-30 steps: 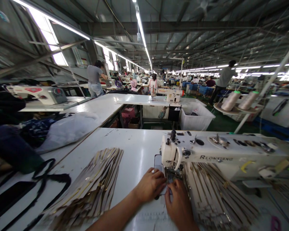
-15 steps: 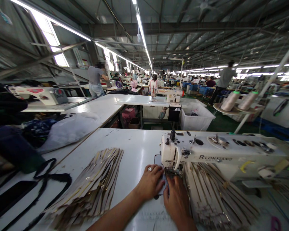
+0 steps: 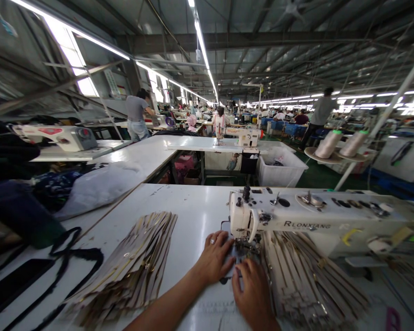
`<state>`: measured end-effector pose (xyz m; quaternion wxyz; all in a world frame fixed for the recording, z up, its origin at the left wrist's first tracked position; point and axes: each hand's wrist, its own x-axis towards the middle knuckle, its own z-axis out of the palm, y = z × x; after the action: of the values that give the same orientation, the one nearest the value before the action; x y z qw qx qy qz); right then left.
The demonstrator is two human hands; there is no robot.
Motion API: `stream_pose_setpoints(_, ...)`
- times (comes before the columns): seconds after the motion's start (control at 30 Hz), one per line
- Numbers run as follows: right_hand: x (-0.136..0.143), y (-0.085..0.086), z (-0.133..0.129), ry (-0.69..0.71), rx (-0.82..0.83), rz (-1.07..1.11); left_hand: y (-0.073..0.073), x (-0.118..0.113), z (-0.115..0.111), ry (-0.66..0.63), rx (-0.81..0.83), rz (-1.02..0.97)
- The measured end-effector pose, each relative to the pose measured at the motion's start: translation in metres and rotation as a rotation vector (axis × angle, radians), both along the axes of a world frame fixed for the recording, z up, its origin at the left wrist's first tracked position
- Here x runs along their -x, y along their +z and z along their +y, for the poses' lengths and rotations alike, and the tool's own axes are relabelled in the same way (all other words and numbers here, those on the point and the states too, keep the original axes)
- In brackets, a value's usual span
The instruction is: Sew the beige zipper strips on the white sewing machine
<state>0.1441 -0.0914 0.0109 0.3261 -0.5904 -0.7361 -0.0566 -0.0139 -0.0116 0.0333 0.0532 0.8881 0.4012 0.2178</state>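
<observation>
A white sewing machine stands on the white table in front of me. My left hand, with a ring on one finger, lies flat on a small grey piece just left of the needle area. My right hand rests on the same piece just below the presser foot. Both hands press it down; the piece is mostly hidden under them. A fanned stack of tan strips lies to my left. Another stack of tan strips lies under the machine arm to my right.
Black straps and a white bag lie at the left. Two thread cones stand behind the machine. Further tables hold other sewing machines and a white bin. People stand and sit at work in the far hall.
My left hand has slid forward toward the needle, fingers spreading. My right hand has stayed close below the presser foot. The view has shifted slightly.
</observation>
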Motion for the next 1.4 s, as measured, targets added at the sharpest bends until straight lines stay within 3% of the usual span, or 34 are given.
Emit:
stream_pose_setpoints(0.33, 0.0, -0.003, 0.002, 0.026, 0.01, -0.024, 0.001, 0.0, 0.001, 0.019, 0.023, 0.045)
stream_pose_setpoints(0.47, 0.001, -0.002, 0.001, 0.022, -0.011, 0.007, 0.008, -0.001, -0.001, 0.02, 0.064, 0.103)
stream_pose_setpoints(0.7, -0.007, -0.003, 0.001, 0.046, 0.042, 0.229, 0.022, 0.002, -0.057, -0.058, 0.193, 0.246)
stream_pose_setpoints(0.8, -0.01, -0.004, 0.002, 0.07, 0.041, 0.413, 0.027, 0.004, -0.069, -0.108, 0.201, 0.315)
stream_pose_setpoints(0.87, -0.011, -0.004, 0.003, 0.083, 0.012, 0.498, 0.032, 0.004, -0.065, -0.126, 0.149, 0.282)
stream_pose_setpoints(0.97, -0.012, -0.005, 0.003, 0.096, -0.008, 0.558, 0.039, 0.001, -0.052, -0.253, 0.125, 0.22)
stream_pose_setpoints(1.2, -0.014, -0.003, 0.003, 0.094, -0.001, 0.609, 0.037, -0.007, -0.034, -0.376, 0.116, 0.321)
stream_pose_setpoints(1.3, -0.014, -0.003, 0.003, 0.092, 0.0, 0.624, 0.065, -0.005, -0.043, -0.456, 0.157, 0.271)
stream_pose_setpoints(1.4, -0.012, -0.001, 0.003, 0.076, -0.025, 0.626, 0.117, -0.002, -0.061, -0.52, 0.285, 0.045)
